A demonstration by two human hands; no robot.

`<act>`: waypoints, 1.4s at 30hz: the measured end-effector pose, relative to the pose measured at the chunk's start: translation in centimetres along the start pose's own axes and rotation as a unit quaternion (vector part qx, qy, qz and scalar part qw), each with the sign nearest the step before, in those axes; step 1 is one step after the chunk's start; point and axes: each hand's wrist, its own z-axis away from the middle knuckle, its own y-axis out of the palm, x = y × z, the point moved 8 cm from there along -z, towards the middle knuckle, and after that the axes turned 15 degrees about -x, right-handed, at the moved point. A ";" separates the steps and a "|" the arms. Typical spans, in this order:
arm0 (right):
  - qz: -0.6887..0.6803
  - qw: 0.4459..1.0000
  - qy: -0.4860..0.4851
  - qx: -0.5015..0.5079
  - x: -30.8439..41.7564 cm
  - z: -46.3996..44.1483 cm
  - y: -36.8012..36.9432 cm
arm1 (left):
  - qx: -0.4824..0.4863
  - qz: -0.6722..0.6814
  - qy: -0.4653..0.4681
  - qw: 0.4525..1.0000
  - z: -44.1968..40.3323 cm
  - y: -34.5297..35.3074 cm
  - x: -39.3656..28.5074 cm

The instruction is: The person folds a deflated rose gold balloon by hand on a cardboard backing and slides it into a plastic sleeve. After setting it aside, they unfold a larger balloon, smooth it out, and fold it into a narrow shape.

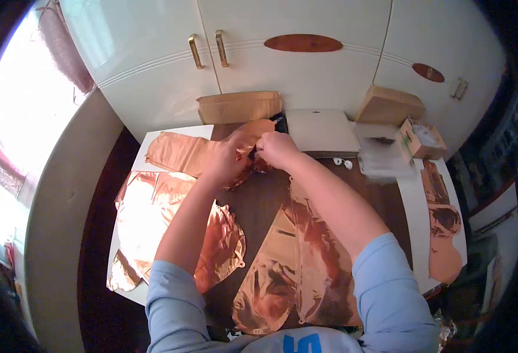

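Both my hands meet over the far middle of the table on a crumpled rose-gold foil balloon point(254, 132), uninflated. My left hand point(226, 160) is closed on its left side, fingers partly hidden by the foil. My right hand point(275, 149) pinches its right edge, the fingertips close to the left ones. Beside my left hand, a flat foil piece point(178, 152) stretches to the left. Nearer to me lie a large, brightly shining foil balloon point(153, 203) on the left and another flat foil balloon point(324, 265) between my arms.
A closed grey laptop point(319, 130) stands behind my right hand, with white earbuds point(342, 163) in front of it. Farther right are a clear plastic bag point(385, 153), a small cardboard box point(424, 138) and a long foil strip point(441, 217). White cabinets point(306, 76) rise behind the table.
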 end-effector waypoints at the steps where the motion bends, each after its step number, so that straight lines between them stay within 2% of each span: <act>1: -0.010 1.000 -0.009 -0.019 0.3 0.0 -0.2 | 0.023 -0.060 0.035 0.997 -0.1 0.3 0.1; 2: -0.020 0.999 -0.017 -0.039 0.5 0.1 -0.3 | 0.020 -0.075 0.035 0.996 -0.1 0.4 0.3; 5: -0.065 0.978 -0.025 -0.197 1.3 0.4 -2.0 | 0.019 -0.109 0.035 0.993 0.2 0.9 0.3; 7: -0.065 0.964 -0.114 -0.232 3.0 1.4 -2.3 | 0.024 -0.122 0.030 0.992 0.7 1.2 0.5; 8: -0.066 0.953 -0.159 -0.248 3.8 2.1 -2.4 | 0.030 -0.126 0.027 0.991 0.7 1.5 1.1; 9: -0.043 0.978 -0.146 -0.145 3.7 2.3 -0.2 | 0.037 -0.131 0.024 0.990 0.7 1.8 1.8; 10: -0.054 0.974 -0.146 -0.166 3.7 2.8 0.0 | 0.044 -0.136 0.022 0.990 0.6 2.2 2.6; 13: -0.082 0.967 -0.124 -0.206 4.1 3.8 -0.2 | -0.054 -0.046 -0.074 0.995 -0.5 0.5 4.8; 16: -0.082 0.985 -0.059 -0.138 3.4 4.4 0.5 | -0.031 0.093 -0.332 0.938 0.5 -1.3 8.0; 17: -0.078 0.988 -0.063 -0.115 3.2 4.2 1.1 | -0.013 0.101 -0.335 0.937 0.6 -1.1 8.9; 20: -0.064 0.995 -0.052 -0.058 2.3 3.0 2.8 | -0.084 0.079 -0.266 0.957 0.2 -0.3 14.0; 22: -0.054 0.998 -0.011 -0.036 1.9 2.0 3.5 | -0.042 -0.010 -0.232 0.972 0.0 -2.9 6.6; 23: -0.030 0.998 -0.023 -0.053 2.1 1.5 3.1 | -0.020 -0.055 -0.214 0.975 0.0 -3.6 3.7; 25: 0.017 0.995 -0.045 -0.089 2.8 0.6 2.2 | -0.024 -0.034 -0.172 0.984 -0.2 -2.8 3.2; 26: 0.037 0.997 -0.024 -0.068 2.7 0.2 2.4 | -0.025 -0.024 -0.151 0.988 -0.4 -2.5 2.8; 27: 0.058 0.997 -0.004 -0.047 2.6 -0.1 2.7 | -0.009 -0.073 -0.142 0.987 -0.6 -2.9 1.5; 30: 0.070 0.995 0.077 0.010 1.5 0.5 4.2 | -0.041 -0.092 -0.139 0.985 -1.2 -3.3 3.6; 33: 0.072 0.986 0.115 0.093 1.0 0.8 4.4 | -0.052 -0.185 -0.153 0.969 -3.2 -8.8 0.8; 34: 0.073 0.982 0.119 0.128 1.0 1.0 4.5 | -0.078 -0.261 -0.079 0.959 -4.7 -10.6 2.7; 35: 0.085 0.979 0.118 0.141 0.9 1.1 4.6 | -0.135 -0.161 -0.145 0.967 -6.7 -12.4 11.8; 36: 0.096 0.977 0.117 0.151 0.9 0.9 4.7 | -0.138 -0.109 -0.250 0.952 -6.3 -16.0 5.1; 37: 0.108 0.975 0.114 0.160 1.0 0.8 4.7 | -0.225 -0.246 -0.130 0.934 -8.5 -20.4 7.7; 38: 0.111 0.975 0.114 0.154 1.0 0.6 4.8 | -0.264 -0.215 -0.164 0.926 -9.2 -24.2 6.3; 40: 0.115 0.977 0.112 0.143 0.8 0.7 5.0 | -0.385 -0.231 -0.053 0.892 -10.0 -31.5 4.3; 42: 0.105 0.980 0.108 0.133 0.8 0.8 4.9 | -0.437 -0.154 -0.014 0.886 -10.3 -35.5 1.5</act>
